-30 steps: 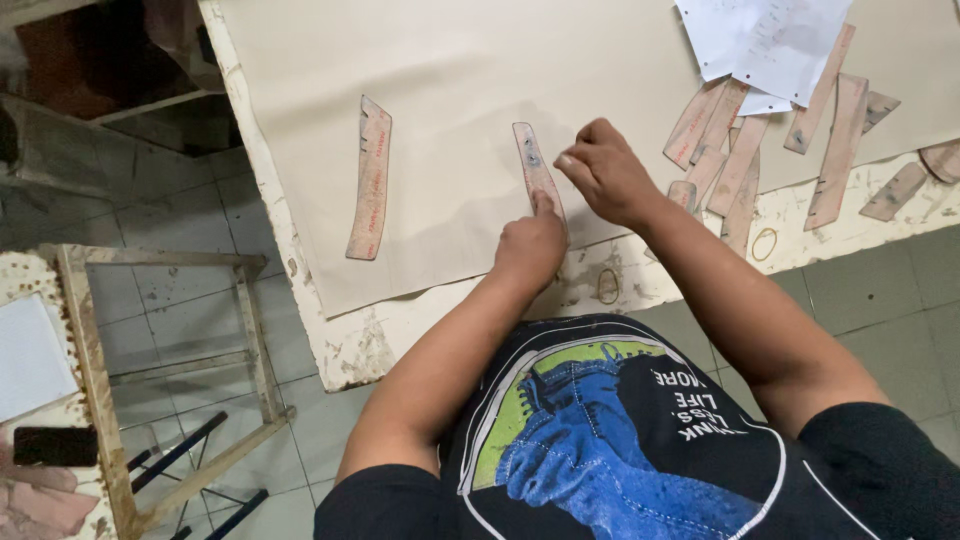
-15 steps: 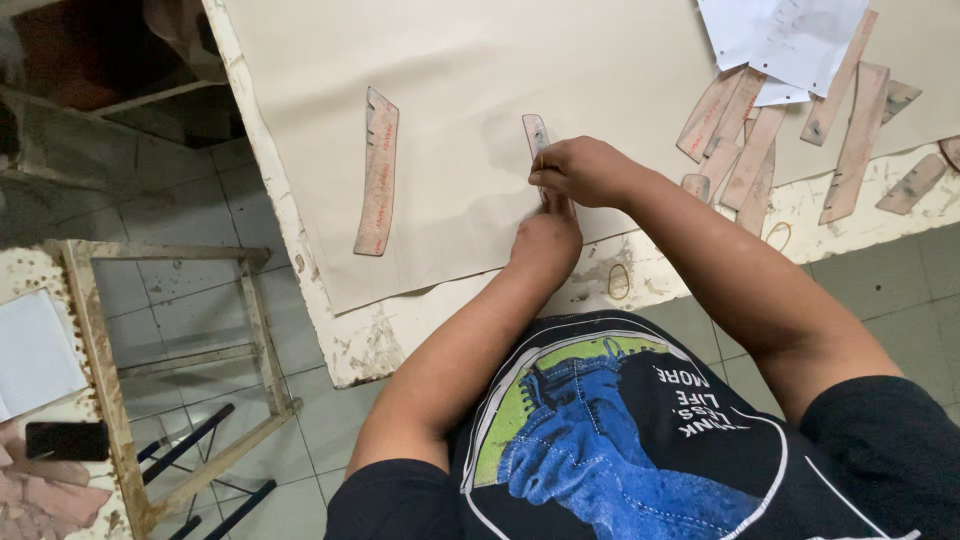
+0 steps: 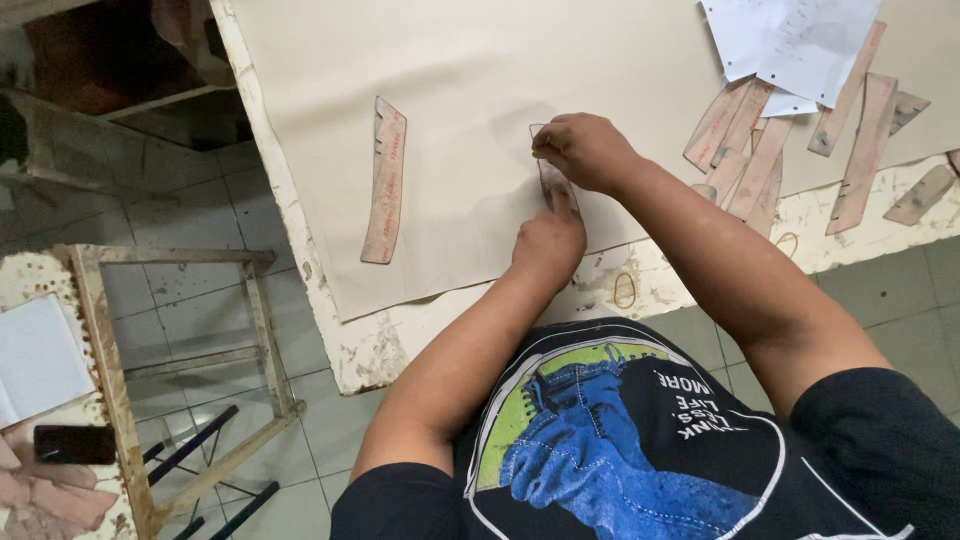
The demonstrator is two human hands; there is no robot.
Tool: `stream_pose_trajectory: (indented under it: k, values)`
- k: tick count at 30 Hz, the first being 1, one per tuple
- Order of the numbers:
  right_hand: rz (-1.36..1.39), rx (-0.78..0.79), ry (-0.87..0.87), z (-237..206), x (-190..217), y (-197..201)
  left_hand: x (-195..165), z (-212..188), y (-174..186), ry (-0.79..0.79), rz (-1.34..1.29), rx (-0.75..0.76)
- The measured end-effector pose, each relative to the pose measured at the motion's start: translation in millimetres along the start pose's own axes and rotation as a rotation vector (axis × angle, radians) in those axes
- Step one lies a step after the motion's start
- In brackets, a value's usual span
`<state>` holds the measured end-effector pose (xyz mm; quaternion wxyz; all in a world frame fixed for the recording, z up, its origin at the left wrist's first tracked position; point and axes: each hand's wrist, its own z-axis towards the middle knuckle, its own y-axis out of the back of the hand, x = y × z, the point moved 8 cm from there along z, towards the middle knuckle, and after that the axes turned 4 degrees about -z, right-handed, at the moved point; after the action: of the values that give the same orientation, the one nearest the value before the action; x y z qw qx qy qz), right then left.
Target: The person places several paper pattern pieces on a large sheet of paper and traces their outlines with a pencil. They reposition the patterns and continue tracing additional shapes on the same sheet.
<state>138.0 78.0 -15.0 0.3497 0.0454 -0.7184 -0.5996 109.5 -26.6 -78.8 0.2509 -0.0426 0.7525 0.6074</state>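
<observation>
A narrow brown cardboard strip lies on a large beige sheet spread over a worn white table. My left hand presses down on the strip's near end. Over the far end, my right hand has its fingers pinched together; what they pinch is hidden. A second, longer cardboard strip lies loose on the sheet to the left of both hands.
Several more cardboard strips lie at the right, partly under white papers. A rubber band sits on the table's front edge. To the left stands a wooden frame, with a dark phone and a white pad.
My right hand has moved from the right side of the strip up and left to its far end. The left hand stays pressed on the near end.
</observation>
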Motion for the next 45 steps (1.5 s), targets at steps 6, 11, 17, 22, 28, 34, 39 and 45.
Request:
stream_pose_trajectory:
  k: [6, 11, 17, 22, 28, 34, 39, 45]
  values:
    - [0.001, 0.079, -0.027, 8.7, -5.8, -2.6, 11.5, 5.8, 10.4, 0.119, -0.157, 0.048]
    - [0.015, -0.023, -0.002, 20.3, -3.4, 9.5, 6.4, 10.5, 28.7, 0.061, -0.054, 0.054]
    - [0.043, -0.066, -0.014, 27.3, -4.6, 14.9, 9.7, 10.3, 30.8, 0.124, -0.085, 0.206]
    - [0.044, -0.107, -0.016, 32.2, -5.1, 17.7, 7.3, 13.7, 34.8, 0.119, -0.068, 0.204]
    - [0.045, -0.102, -0.031, 27.0, -13.1, 18.1, 8.4, 13.0, 34.3, 0.084, -0.049, 0.224]
    - [0.030, -0.128, -0.038, 17.2, -24.4, 19.9, 15.8, 12.4, 35.3, 0.091, -0.107, 0.202]
    - [0.088, -0.160, -0.053, -3.0, -32.5, 13.1, 17.2, 8.7, 36.1, 0.069, -0.109, 0.166]
    - [0.106, -0.140, -0.063, -73.0, -32.5, -8.2, 22.0, 7.1, 34.6, 0.073, -0.148, 0.149]
